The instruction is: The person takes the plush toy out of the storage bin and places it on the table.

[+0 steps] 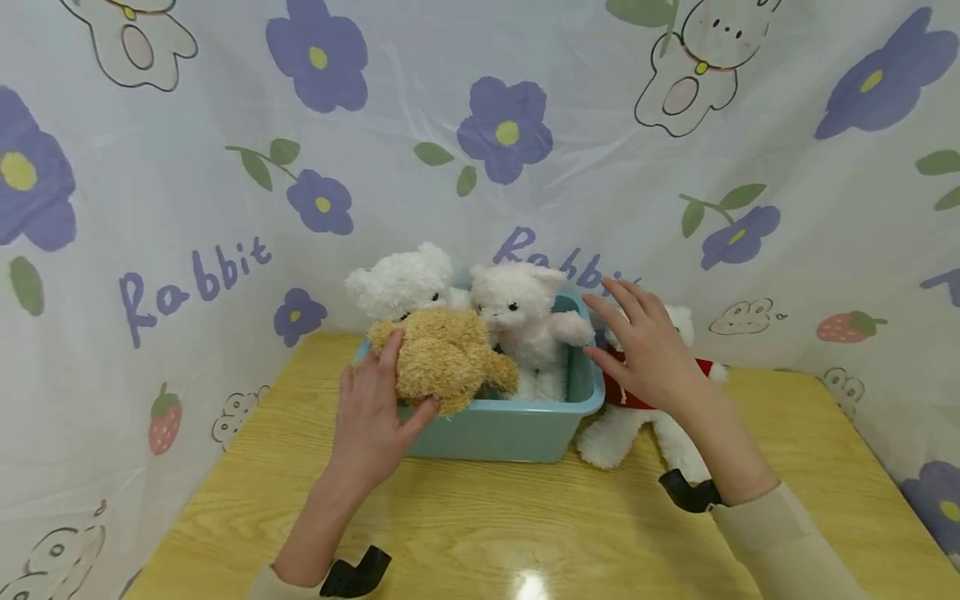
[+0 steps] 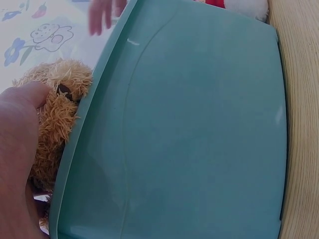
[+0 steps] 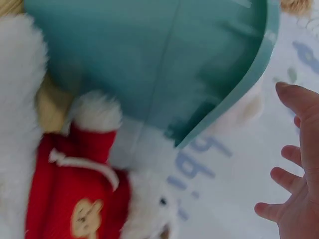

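My left hand (image 1: 367,417) holds a shaggy tan plush toy (image 1: 442,358) at the front left rim of a teal plastic bin (image 1: 487,433). The thumb lies on the toy's near side, with the other fingers on its far left. In the left wrist view, the fuzzy tan toy (image 2: 62,104) touches the bin's rim. Inside the bin sit a white fluffy plush (image 1: 405,279) and a pale plush cat (image 1: 517,304). My right hand (image 1: 648,354), fingers spread and holding nothing, hovers just right of the bin, in front of a white plush in a red top (image 1: 603,437).
Outside the bin's right side, the red-topped plush (image 3: 82,184) has a bear face on its chest. A wood-grain table (image 1: 480,525) carries everything. Behind hangs a white cloth (image 1: 405,192) printed with purple flowers and rabbits.
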`<state>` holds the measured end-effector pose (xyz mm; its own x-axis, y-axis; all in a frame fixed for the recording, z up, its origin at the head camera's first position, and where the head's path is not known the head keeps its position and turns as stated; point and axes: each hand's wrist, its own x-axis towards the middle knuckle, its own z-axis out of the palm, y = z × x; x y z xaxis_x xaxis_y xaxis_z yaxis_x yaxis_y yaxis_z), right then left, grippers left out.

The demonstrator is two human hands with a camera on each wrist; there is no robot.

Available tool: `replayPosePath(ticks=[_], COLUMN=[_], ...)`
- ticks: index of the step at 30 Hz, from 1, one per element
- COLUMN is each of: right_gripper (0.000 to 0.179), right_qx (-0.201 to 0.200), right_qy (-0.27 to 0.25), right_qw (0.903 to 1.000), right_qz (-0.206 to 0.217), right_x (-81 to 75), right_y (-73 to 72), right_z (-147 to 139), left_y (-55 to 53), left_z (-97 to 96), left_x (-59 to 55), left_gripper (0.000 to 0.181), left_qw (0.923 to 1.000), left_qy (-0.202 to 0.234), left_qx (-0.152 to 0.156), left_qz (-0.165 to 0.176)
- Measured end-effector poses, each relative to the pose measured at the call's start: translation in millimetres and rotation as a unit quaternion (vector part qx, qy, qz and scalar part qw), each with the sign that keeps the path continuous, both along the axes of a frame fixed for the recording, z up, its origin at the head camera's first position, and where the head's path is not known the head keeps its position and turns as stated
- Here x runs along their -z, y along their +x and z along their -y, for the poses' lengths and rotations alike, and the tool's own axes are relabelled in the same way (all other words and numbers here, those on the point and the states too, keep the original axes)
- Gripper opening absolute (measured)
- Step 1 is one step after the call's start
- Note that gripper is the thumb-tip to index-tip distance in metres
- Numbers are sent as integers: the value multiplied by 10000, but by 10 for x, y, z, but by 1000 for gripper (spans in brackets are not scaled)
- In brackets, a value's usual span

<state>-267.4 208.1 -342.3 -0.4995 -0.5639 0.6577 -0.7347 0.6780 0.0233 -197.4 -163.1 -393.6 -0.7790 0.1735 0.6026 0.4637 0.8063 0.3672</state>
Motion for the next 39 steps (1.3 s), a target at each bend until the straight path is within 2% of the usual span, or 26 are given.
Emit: replayPosePath(ticks=[5,10,16,22,27,35,39], right_gripper=[67,79,81,85,89,90,85], right_qx=[-285,-475,-423,-414,-456,-285,-313], right_qy=[32,-22,76,204,454,737,792], right_qw=[9995,9979,9987,9989,9976,9968,9963], right_qz=[148,449,264,-12,-246,86,-82], right_x=[-62,-60,-1,59,40,-25,-10], right_y=[16,-80,-314,-510,-667,-760,-778], right_z=[190,361,466,497,589,733,819], left_y=[3,5,10,15,24,21,25], left_z=[-8,-2,-13,-26,-9,-5,-6], left_x=[5,10,11,0,-16,-20,-23], left_gripper=[93,91,88,87,87,90,91], left_qw=[10000,10000,10000,10000,10000,10000,9999], left_qy=[-26,-7,11,-17,-29,-31,-34], left_qx=[-38,-52,-2,-23,-71,-30,-40], left_qz=[69,22,-61,3,-9,83,96])
